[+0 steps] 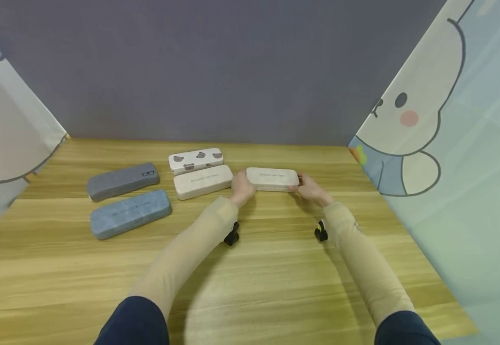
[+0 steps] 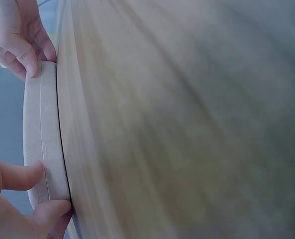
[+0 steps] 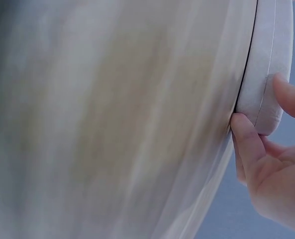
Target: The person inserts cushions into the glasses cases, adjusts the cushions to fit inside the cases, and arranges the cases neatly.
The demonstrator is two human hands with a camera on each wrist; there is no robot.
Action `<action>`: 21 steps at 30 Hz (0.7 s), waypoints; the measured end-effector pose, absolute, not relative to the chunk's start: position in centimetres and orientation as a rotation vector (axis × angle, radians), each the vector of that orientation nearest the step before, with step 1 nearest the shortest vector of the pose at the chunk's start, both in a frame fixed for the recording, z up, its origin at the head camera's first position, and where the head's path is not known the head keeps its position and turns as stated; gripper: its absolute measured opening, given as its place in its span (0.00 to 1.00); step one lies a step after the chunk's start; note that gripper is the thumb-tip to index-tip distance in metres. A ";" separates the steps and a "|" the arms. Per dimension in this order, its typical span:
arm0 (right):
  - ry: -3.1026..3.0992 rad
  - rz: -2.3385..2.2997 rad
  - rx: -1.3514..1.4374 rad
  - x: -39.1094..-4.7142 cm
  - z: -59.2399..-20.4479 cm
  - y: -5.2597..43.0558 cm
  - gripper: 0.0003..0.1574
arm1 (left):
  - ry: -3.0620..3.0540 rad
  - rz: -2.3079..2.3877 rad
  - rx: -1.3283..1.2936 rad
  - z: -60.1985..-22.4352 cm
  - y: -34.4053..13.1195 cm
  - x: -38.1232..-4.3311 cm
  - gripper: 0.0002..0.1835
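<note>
A cream glasses case (image 1: 272, 178) with a line of lettering on its lid lies lengthwise between the two hands on the wooden table. My left hand (image 1: 242, 188) grips its left end; in the left wrist view the thumb (image 2: 23, 175) presses on the side near the seam and another finger is low at the corner. The right end is held by my right hand (image 1: 311, 189). Seen from the right wrist, the thumb (image 3: 289, 97) lies against the case's side and a fingertip touches the bottom edge, close to the tabletop. The seam runs closed along the case.
Left of the hands lie another cream case (image 1: 203, 182), a white case with bear heads (image 1: 196, 160), a grey case with a glasses mark (image 1: 123, 181) and a blue case (image 1: 131, 213). A grey panel (image 1: 207, 72) stands behind the table (image 1: 271, 287); cartoon-printed cloth (image 1: 474, 143) hangs at the sides.
</note>
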State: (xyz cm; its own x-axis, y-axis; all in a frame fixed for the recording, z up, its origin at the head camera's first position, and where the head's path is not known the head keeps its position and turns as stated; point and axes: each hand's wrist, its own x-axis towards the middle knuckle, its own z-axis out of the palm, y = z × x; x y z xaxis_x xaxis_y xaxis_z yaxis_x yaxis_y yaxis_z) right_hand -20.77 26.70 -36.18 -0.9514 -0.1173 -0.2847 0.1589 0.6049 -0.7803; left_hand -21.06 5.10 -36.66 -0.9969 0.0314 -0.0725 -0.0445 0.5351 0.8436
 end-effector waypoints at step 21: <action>2.440 -1.352 0.101 -20.1 -36.1 27.5 0.49 | 2.433 1.511 0.030 -36.1 3.1 -20.1 0.30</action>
